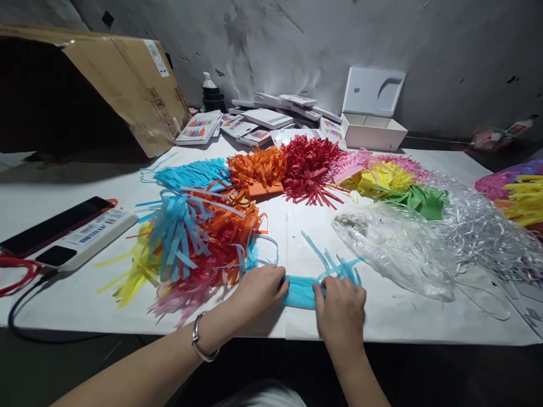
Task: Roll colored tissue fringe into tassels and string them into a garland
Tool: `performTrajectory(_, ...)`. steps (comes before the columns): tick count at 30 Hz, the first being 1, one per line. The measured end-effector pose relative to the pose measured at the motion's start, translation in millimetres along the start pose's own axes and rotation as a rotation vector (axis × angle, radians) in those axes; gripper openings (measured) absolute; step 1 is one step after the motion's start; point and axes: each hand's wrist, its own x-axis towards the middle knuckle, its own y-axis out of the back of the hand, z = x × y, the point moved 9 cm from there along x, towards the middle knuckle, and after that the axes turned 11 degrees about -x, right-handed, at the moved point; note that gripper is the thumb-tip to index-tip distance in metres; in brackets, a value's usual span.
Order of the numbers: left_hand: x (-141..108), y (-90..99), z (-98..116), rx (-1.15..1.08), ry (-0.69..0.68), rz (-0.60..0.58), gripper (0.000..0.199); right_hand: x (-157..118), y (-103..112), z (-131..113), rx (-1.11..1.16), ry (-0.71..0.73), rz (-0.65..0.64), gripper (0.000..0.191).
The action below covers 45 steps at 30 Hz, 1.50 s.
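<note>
A strip of light-blue tissue paper [300, 291] lies flat near the table's front edge, its fringed ends spreading out past both hands. My left hand [265, 291] is closed on the strip's left part, a silver bangle on that wrist. On its right part my right hand [341, 305] has curled fingers gripping the paper. Just left of my left hand sits a pile of fringed paper tassels, with a blue tassel [176, 232] on top of red and orange ones [224, 237]. A yellow tassel [142, 265] and a pink one [186, 299] stick out below.
Behind lie fringed bundles in blue [193, 172], orange [258, 167], red [311, 167], yellow [386, 178] and green [422, 200]. A clear plastic bag [399, 249] and silver strands [475, 226] are right. A cardboard box [127, 85], power bank [85, 240], flat boxes [267, 117] and white box [373, 133] stand around.
</note>
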Motion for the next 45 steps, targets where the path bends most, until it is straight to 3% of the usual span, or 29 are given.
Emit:
performTrajectory(3, 3, -0.8, -1, -0.022, -0.014, -0.02, 0.021, -2, 21, -7, 0.127, 0.149, 0.111, 0.015)
performTrajectory(6, 3, -0.2, -3, -0.049, -0.022, -0.012, 0.021, -15, 22, -25, 0.29, 0.418, 0.06, 0.014)
performTrajectory(9, -3, 5.7, -5, -0.065, -0.012, 0.045, 0.019, -20, 14, -26, 0.307, 0.445, 0.02, 0.015)
performTrajectory(11, -13, 15.9, 6, -0.078, -0.139, 0.161, 0.033, -19, 13, -23, 0.311, 0.406, 0.037, 0.02)
performTrajectory(13, -28, 21.3, 24, -0.077, -0.35, 0.262, 0.04, -16, 15, -21, 0.344, 0.357, 0.035, 0.024)
performTrajectory(15, -40, 16.0, 35, -0.076, -0.503, 0.284, 0.022, -16, 15, -23, 0.374, 0.35, -0.014, 0.017)
performTrajectory(17, -47, 8.4, 35, -0.11, -0.548, 0.286, 0.01, -19, 12, -29, 0.368, 0.4, -0.066, 0.013)
performTrajectory(20, -50, 2.9, 26, -0.216, -0.54, 0.281, 0.014, -25, 12, -30, 0.334, 0.455, -0.049, 0.019)
performTrajectory(25, -51, 6.8, 9, -0.32, -0.44, 0.246, 0.015, -27, 8, -13, 0.357, 0.376, -0.102, 0.023)
performTrajectory(30, -35, 4.2, 8, -0.2, -0.315, 0.198, 0.021, -21, 9, -11, 0.286, 0.231, -0.078, 0.031)
performTrajectory(39, -13, -3.1, 8, -0.011, -0.155, 0.086, 0.023, -17, 7, -7, 0.133, 0.07, 0.025, 0.021)
performTrajectory(42, -14, -5.5, 7, -0.028, -0.169, 0.094, 0.022, -22, 15, -17, 0.221, 0.177, 0.103, 0.01)
performTrajectory(45, -17, -2.0, 4, -0.085, -0.181, 0.144, 0.016, -28, 14, -31, 0.305, 0.339, 0.068, 0.01)
